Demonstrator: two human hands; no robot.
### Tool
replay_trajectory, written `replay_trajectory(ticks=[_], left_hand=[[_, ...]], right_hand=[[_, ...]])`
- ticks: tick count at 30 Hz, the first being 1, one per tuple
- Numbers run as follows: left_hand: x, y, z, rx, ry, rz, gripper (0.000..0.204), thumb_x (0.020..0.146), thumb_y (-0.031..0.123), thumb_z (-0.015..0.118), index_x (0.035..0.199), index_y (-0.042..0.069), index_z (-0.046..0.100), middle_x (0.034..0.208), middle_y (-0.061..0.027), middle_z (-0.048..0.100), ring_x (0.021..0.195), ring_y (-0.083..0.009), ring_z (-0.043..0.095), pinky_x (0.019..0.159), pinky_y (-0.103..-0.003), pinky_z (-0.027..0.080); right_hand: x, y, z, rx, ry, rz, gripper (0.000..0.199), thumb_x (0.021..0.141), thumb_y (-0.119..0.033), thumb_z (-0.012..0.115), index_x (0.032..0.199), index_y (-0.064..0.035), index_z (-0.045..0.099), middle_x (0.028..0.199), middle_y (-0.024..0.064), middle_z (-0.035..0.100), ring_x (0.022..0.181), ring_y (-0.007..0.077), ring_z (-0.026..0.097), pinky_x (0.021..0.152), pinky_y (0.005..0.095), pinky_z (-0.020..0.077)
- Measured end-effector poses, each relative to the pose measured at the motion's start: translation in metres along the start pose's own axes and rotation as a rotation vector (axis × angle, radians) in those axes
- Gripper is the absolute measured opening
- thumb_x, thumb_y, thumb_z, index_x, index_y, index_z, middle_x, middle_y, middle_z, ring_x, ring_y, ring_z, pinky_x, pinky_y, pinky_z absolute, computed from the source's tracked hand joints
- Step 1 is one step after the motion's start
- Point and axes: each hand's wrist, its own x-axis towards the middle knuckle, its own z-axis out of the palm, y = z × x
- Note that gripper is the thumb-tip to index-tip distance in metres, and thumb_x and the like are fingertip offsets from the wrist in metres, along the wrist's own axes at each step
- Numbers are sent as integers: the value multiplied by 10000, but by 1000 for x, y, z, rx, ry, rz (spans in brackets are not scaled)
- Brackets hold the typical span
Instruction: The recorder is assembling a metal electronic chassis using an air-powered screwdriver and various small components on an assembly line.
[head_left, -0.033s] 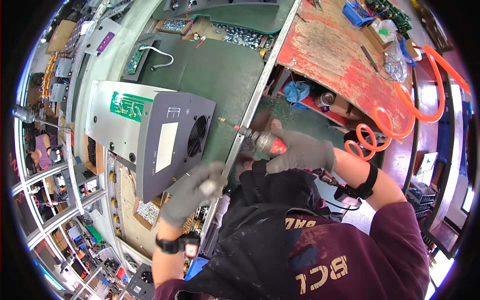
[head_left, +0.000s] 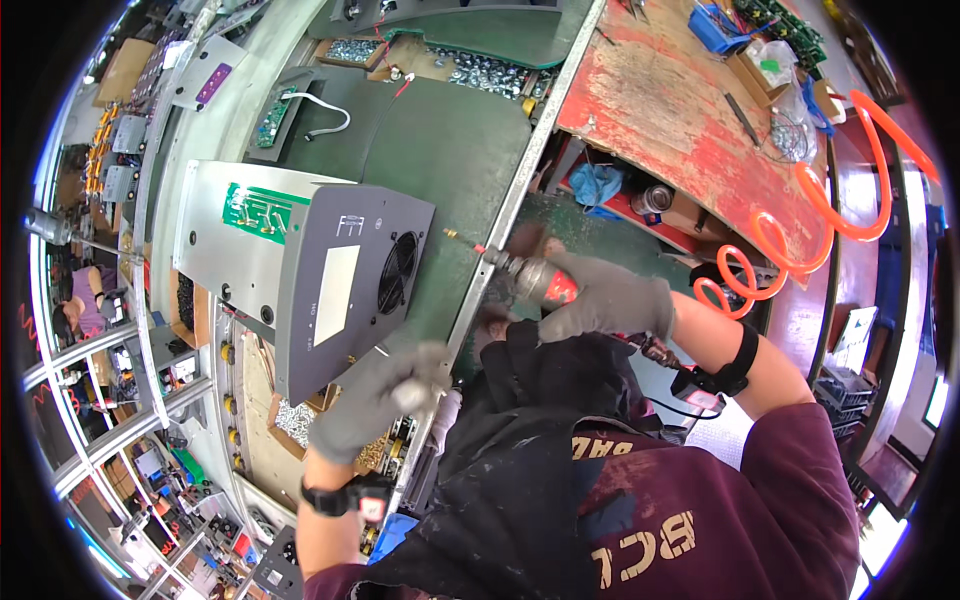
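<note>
Judged to be at a screw-driving step, apparently between fasteners, on the boxy housing of pale sheet metal with a dark grey front panel [head_left: 310,290]. Found resting on the dark green flat surface [head_left: 450,150], just beyond the grey-gloved left hand [head_left: 380,400]. Gripped firmly in the closed, grey-gloved right hand [head_left: 610,300]: a silver, red-marked cylindrical power driver [head_left: 530,278], aimed toward the housing, with slim bit seen apart from the panel. Curled partway at left, near the panel's lower edge, and blurred; cannot tell whether holding anything. Noted near that hand: an open cardboard box of small silver screws [head_left: 293,418]. Would next call for seating a fastener, lining up the bit squarely and steadying the housing with the left hand. On to markings: on the panel, near the round black fan grille [head_left: 397,272] and the blank white rectangle [head_left: 335,293], can make out a pale line symbol and tiny characters, too small to read reliably. On the maroon garment [head_left: 720,520], can see large cream block letters, partly lost in folds. On the driver's red patch, can distinguish pale marks only, with no maker identifiable.
</note>
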Motion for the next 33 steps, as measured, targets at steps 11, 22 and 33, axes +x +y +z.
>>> replay_trajectory(ticks=[11, 22, 33], left_hand=[[-57, 125, -80, 519, 396, 359, 464, 947, 372, 529, 1093, -65, 592, 918, -111, 660, 784, -164, 634, 711, -285, 499], [-27, 141, -11, 423, 253, 498, 310, 876, 289, 566, 869, -4, 669, 858, -123, 650, 727, -151, 616, 658, -285, 487], [140, -5, 109, -283, -270, -5, 468, 903, 333, 628, 1257, 46, 522, 1077, -61, 595, 963, -106, 560, 873, -285, 467]], right_hand=[[19, -23, -17, -86, 35, -125, 680, 666, -440, 774, 1142, -23, 526, 1011, 115, 595, 928, 240, 586, 811, 360, 452], [31, -35, -42, 163, 309, -230, 582, 724, -364, 761, 1100, 26, 548, 962, 91, 589, 890, 158, 547, 794, 318, 446], [64, -94, -72, 378, 630, -374, 581, 732, -408, 758, 1083, -9, 523, 800, 43, 562, 659, 106, 541, 585, 266, 451]])
